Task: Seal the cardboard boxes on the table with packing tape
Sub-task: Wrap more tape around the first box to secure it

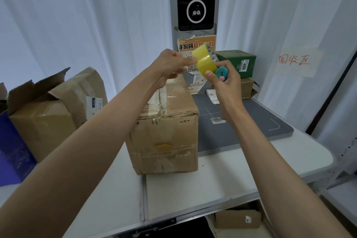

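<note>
On the counter (193, 189) the cardboard box (166, 121) is sitting closed, its top seam rumpled. Above it, the left hand (172, 63) is pinching the tape roll (202, 60); the right hand (224, 79) is gripping roll and teal cutter (222, 72). Best to free the tape end first, then anchor it past the seam's far edge.

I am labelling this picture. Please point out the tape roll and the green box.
tape roll (202, 60): head view, on its yellow outer face.
green box (232, 60): head view, on its front side.

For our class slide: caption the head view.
Both hands hold a yellow tape roll above a worn cardboard box on the table.
</note>
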The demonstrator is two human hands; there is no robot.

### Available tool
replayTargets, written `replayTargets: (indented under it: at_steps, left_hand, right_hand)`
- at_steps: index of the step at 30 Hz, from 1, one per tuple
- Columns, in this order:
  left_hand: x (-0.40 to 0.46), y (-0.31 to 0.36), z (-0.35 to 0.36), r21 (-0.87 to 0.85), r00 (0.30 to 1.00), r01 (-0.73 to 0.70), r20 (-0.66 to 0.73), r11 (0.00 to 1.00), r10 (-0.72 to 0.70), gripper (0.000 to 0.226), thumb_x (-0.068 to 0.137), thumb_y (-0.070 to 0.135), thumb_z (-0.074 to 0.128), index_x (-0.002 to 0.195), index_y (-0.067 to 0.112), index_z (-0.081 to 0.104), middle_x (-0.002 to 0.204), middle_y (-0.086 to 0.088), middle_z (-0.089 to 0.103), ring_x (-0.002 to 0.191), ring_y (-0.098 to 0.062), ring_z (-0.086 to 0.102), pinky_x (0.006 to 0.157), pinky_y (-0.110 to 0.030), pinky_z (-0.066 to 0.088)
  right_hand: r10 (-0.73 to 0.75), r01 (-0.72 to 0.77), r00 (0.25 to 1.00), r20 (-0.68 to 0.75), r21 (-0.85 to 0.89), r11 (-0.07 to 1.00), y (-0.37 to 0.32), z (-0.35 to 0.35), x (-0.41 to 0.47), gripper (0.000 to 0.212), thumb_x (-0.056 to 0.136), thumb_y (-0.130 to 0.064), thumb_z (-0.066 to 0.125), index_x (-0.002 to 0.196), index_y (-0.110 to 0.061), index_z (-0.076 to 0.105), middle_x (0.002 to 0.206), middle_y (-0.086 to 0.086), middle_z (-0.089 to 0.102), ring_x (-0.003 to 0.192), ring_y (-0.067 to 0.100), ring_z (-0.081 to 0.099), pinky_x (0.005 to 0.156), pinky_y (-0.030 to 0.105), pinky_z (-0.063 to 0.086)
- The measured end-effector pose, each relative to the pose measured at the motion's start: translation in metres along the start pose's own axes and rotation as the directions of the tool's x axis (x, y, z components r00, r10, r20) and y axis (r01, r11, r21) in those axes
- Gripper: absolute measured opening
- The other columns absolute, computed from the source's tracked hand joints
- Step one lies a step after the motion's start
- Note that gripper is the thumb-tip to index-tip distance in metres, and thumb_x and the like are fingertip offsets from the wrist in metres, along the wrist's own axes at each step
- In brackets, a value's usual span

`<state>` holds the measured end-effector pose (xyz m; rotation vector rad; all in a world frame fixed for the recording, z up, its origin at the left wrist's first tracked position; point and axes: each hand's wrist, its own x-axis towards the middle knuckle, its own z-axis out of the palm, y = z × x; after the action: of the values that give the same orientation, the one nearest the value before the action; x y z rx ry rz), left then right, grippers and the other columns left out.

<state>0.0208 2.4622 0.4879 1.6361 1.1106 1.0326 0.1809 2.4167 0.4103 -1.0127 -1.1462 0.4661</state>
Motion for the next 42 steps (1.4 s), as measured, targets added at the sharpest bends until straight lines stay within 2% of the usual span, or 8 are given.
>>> replayTargets:
  at_steps: [5,11,17,24,31,37,40,42]
  left_hand:
    - [0.001,-0.006,0.0,0.183,0.998,-0.051,-0.025,0.982,0.056,0.058,0.077,0.06,0.077,0.112,0.021,0.051,0.11,0.006,0.054,0.099,-0.007,0.054,0.068,-0.023,0.042]
    - [0.002,-0.018,-0.008,0.28,0.998,-0.064,-0.006,0.958,0.068,0.051,0.086,0.063,0.065,0.11,0.018,0.06,0.125,0.002,0.053,0.114,-0.016,0.053,0.081,-0.027,0.039]
    - [0.003,-0.031,-0.022,0.373,0.999,-0.034,0.016,0.927,0.031,0.05,0.091,0.059,0.062,0.115,0.015,0.061,0.128,-0.001,0.055,0.116,-0.018,0.05,0.089,-0.032,0.037]
    - [0.006,-0.037,-0.033,0.4,1.0,-0.017,0.027,0.916,0.007,0.05,0.09,0.061,0.061,0.114,0.017,0.06,0.126,0.0,0.052,0.115,-0.019,0.046,0.089,-0.036,0.034]
    - [0.017,-0.045,-0.045,0.427,0.999,-0.008,-0.032,0.904,0.024,0.027,0.1,0.04,0.055,0.112,0.016,0.06,0.126,-0.003,0.054,0.116,-0.021,0.05,0.092,-0.035,0.038]
    - [0.023,-0.056,-0.062,0.423,0.996,0.018,-0.086,0.906,0.02,0.027,0.103,0.026,0.045,0.124,0.016,0.058,0.127,-0.004,0.057,0.112,-0.02,0.053,0.089,-0.031,0.038]
    - [0.028,-0.062,-0.073,0.446,0.994,0.03,-0.104,0.895,0.019,0.03,0.104,0.028,0.047,0.13,0.018,0.056,0.133,-0.005,0.056,0.109,-0.019,0.053,0.089,-0.03,0.039]
    - [0.036,-0.065,-0.079,0.541,0.997,0.037,-0.078,0.84,0.006,0.044,0.101,0.04,0.053,0.139,0.017,0.052,0.142,-0.007,0.052,0.12,-0.021,0.051,0.099,-0.033,0.041]
  right_hand:
    - [0.306,-0.289,0.952,-0.016,0.286,0.914,0.001,-0.016,0.0,0.01,0.098,-0.013,0.065,0.093,-0.018,0.058,0.079,-0.001,0.055,0.059,0.007,0.044,0.053,0.021,0.038]
    - [0.779,-0.792,0.594,0.202,0.315,0.523,0.049,-0.033,-0.025,0.019,0.098,-0.018,0.063,0.083,-0.016,0.052,0.062,0.0,0.045,0.042,0.005,0.036,0.039,0.019,0.025]
    - [0.88,-0.86,0.395,0.264,0.444,0.253,0.097,-0.036,-0.038,0.021,0.098,-0.018,0.064,0.08,-0.017,0.053,0.048,-0.004,0.043,0.033,0.003,0.033,0.034,0.017,0.022]
    - [0.859,-0.855,0.502,-0.095,0.096,0.51,0.115,-0.044,-0.023,0.018,0.095,-0.02,0.07,0.102,-0.011,0.057,0.077,0.006,0.052,0.057,0.013,0.042,0.041,0.024,0.035]
    - [0.714,-0.75,0.651,-0.258,-0.365,0.551,0.132,-0.053,-0.022,0.034,0.096,-0.033,0.057,0.118,-0.01,0.046,0.116,0.017,0.053,0.085,0.028,0.054,0.068,0.036,0.045]
    - [0.652,-0.455,0.748,-0.128,-0.813,0.363,0.114,-0.06,-0.014,0.033,0.097,-0.038,0.059,0.093,-0.006,0.069,0.085,0.012,0.071,0.081,0.029,0.069,0.081,0.042,0.059]
    - [0.641,-0.206,0.765,-0.066,-0.967,0.147,0.085,-0.051,-0.001,0.032,0.097,-0.033,0.057,0.119,-0.01,0.064,0.12,0.013,0.063,0.109,0.033,0.065,0.091,0.042,0.051]
    - [0.554,-0.093,0.833,0.007,-0.984,0.151,0.062,-0.031,0.018,0.038,0.097,-0.028,0.054,0.133,-0.015,0.056,0.143,0.013,0.041,0.122,0.038,0.054,0.096,0.045,0.043]
